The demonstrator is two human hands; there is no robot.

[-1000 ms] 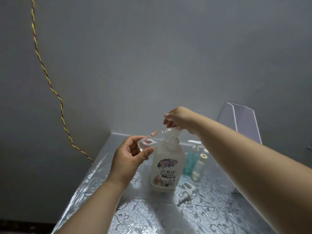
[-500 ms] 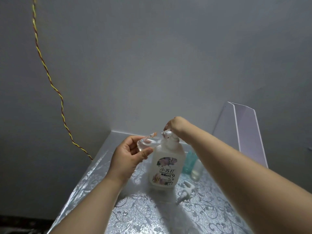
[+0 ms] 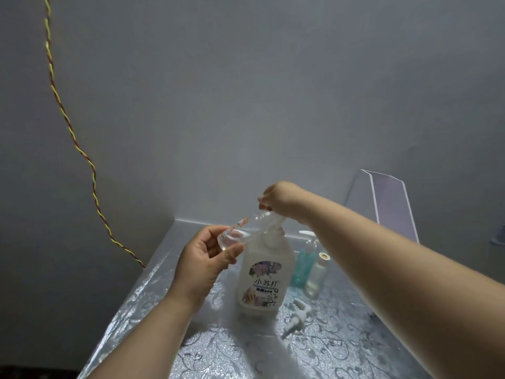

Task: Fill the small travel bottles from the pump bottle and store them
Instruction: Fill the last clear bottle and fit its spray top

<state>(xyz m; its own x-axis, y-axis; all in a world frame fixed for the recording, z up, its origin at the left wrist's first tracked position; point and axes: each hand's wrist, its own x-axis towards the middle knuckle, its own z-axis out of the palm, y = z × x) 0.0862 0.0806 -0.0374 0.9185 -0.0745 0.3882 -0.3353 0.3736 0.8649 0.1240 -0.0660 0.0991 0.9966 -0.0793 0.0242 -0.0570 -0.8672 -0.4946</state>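
Evidently, filling was judged under way, storage not begun: a clear travel bottle (image 3: 232, 237) was gripped in the left hand (image 3: 202, 261) at the spout of the pump bottle (image 3: 263, 280), whose top was clasped by the right hand (image 3: 281, 199); a teal bottle (image 3: 302, 266) and a capped bottle (image 3: 317, 274) were noted just behind.

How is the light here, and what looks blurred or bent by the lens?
Head view: dim grey light; bright glare patches on the silver flower-patterned table cover; the small clear travel bottle in the left hand nearly vanishes against the tall white pump bottle; the right hand on the pump looks soft; the wide lens stretches the right forearm.
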